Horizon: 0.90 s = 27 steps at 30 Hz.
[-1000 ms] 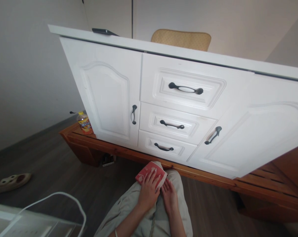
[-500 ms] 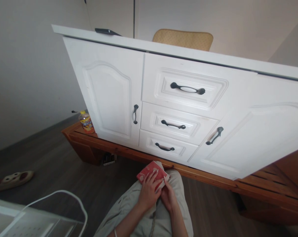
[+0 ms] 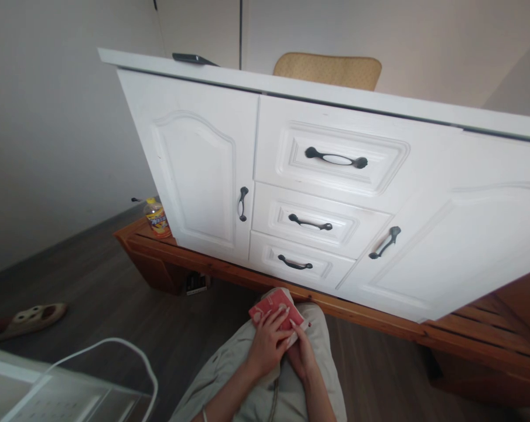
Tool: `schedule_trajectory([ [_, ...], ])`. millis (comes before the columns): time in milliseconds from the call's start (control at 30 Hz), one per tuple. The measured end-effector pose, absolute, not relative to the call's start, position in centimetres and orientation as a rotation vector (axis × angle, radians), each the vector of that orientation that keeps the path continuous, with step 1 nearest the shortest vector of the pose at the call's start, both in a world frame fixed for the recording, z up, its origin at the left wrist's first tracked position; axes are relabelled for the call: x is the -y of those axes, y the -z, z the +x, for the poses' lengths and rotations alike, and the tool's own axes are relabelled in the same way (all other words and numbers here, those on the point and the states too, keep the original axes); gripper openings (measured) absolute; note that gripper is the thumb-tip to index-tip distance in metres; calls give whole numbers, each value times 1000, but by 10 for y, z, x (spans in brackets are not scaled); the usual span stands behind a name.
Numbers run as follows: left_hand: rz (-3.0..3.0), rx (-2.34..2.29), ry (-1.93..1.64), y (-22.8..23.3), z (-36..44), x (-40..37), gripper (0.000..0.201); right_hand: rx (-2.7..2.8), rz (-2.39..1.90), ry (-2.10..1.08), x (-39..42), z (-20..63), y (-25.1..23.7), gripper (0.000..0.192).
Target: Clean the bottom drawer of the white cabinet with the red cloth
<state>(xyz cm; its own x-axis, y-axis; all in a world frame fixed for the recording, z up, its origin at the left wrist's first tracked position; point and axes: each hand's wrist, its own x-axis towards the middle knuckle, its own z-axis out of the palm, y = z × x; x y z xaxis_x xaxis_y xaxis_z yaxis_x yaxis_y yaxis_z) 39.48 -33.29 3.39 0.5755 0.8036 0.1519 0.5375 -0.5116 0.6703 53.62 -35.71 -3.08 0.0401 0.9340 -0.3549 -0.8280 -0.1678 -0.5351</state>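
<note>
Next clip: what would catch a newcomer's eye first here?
The big white cabinet fills the middle of the view, standing on a low wooden platform. At the bottom, the left hand and right hand hold a small red book on the person's lap.

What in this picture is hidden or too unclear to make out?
Head view only:
- Red packet: print too small; left hand covers its lower part.
- Right hand: partly under the left hand.
- Bottle label: too small to read.
- Chair: hidden behind the white cabinet.
- Dark item under the wooden bench: shadowed.
</note>
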Motion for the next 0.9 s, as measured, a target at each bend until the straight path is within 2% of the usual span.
schedule_trajectory([
  [133,2217,-1034,-633,-34,396,333,37,160,-809,-1550,357,535,37,43],
  [233,2200,-1035,-645,-31,397,333,35,196,-811,-1542,359,534,37,48],
  [633,2017,-1056,-856,-12,399,331,16,290,-792,-1470,366,531,26,46],
  [900,1803,-1107,-1006,-9,401,326,34,359,-830,-1472,370,532,28,58],
])
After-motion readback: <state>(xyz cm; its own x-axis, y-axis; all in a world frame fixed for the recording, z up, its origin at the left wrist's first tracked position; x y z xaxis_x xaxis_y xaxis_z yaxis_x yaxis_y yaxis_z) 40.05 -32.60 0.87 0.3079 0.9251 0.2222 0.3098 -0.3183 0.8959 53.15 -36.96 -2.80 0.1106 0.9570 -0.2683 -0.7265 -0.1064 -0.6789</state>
